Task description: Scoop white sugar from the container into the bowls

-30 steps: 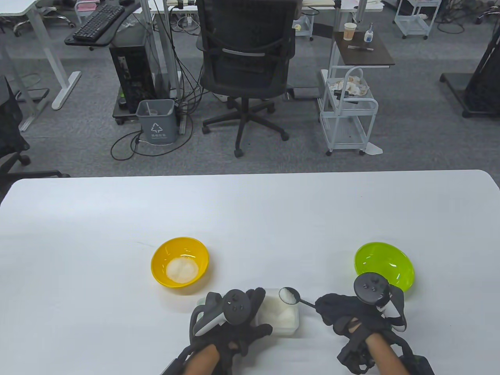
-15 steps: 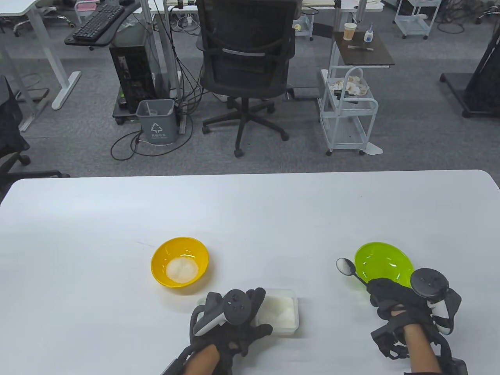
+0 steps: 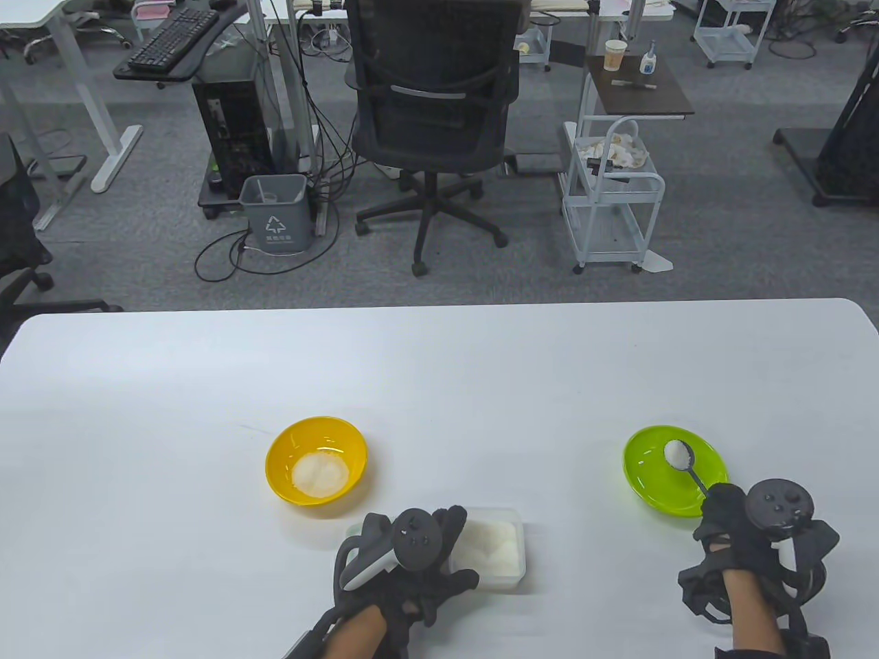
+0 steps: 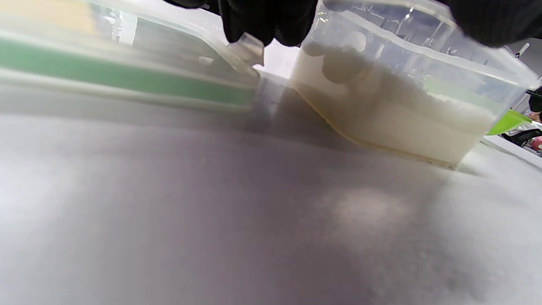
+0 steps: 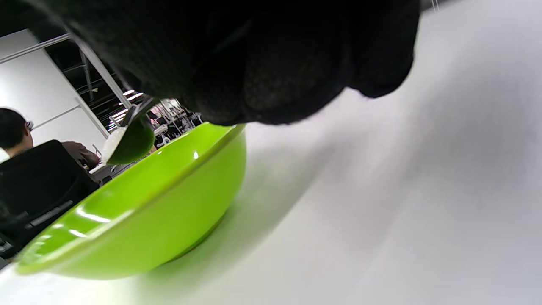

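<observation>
A clear plastic container (image 3: 496, 549) of white sugar sits near the table's front middle; it also shows in the left wrist view (image 4: 406, 93). My left hand (image 3: 405, 556) holds its left side, fingers over the rim (image 4: 271, 21). My right hand (image 3: 738, 528) grips a metal spoon (image 3: 687, 463) heaped with sugar, its bowl held over the green bowl (image 3: 645, 477). In the right wrist view the spoon (image 5: 127, 142) hangs just above the green bowl's rim (image 5: 139, 203). A yellow bowl (image 3: 281, 460) with a mound of sugar stands to the container's upper left.
The container's lid with a green band (image 4: 127, 76) lies beside the container under my left hand. The white table (image 3: 439, 371) stretches far behind the bowls. An office chair (image 3: 432, 117) and a white cart (image 3: 611, 199) stand beyond the table's far edge.
My right hand carried the loaded spoon from above the container rightward to over the green bowl. My left hand stayed on the container.
</observation>
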### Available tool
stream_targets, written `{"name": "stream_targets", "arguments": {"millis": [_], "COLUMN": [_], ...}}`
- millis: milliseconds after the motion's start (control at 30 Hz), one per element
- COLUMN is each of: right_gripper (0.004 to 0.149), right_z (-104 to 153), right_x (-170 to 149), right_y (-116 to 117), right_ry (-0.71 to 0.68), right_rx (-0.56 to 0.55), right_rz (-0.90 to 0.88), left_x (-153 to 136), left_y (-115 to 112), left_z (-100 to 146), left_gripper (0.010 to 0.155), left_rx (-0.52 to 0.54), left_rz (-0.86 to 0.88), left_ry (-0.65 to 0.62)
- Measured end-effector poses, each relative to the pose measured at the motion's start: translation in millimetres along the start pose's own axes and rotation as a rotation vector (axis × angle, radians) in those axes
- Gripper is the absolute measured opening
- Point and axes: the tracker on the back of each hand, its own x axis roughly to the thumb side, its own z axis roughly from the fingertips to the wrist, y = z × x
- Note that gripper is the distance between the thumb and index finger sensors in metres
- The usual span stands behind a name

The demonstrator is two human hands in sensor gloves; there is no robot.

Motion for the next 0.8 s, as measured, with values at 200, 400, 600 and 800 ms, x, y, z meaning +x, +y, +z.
{"name": "stream_targets", "arguments": {"millis": [200, 400, 600, 800], "right_gripper": [0.044, 0.045, 0.045, 0.044], "right_z": [10.1, 16.2, 19.4, 25.6], "right_x": [13.8, 21.0, 24.1, 31.0], "right_y": [-0.7, -0.4, 1.2, 3.5], "right_ry": [-0.094, -0.139, -0.161, -0.211], "right_rx": [-0.182, -0.257, -0.285, -0.273], "right_rz": [0.278, 0.391, 0.444, 0.415], "left_x": [0.4, 0.8, 1.1, 1.7], "left_y": [-0.1, -0.1, -0.1, 0.0], "left_z": [0.7, 0.5, 0.6, 1.1], "left_gripper": [0.091, 0.091, 0.091, 0.091], "left_rx": [-0.002, -0.003, -0.001, -0.001], "left_rz": [0.002, 0.001, 0.001, -0.002], "left_ry": [-0.001, -0.001, -0.001, 0.0]}}
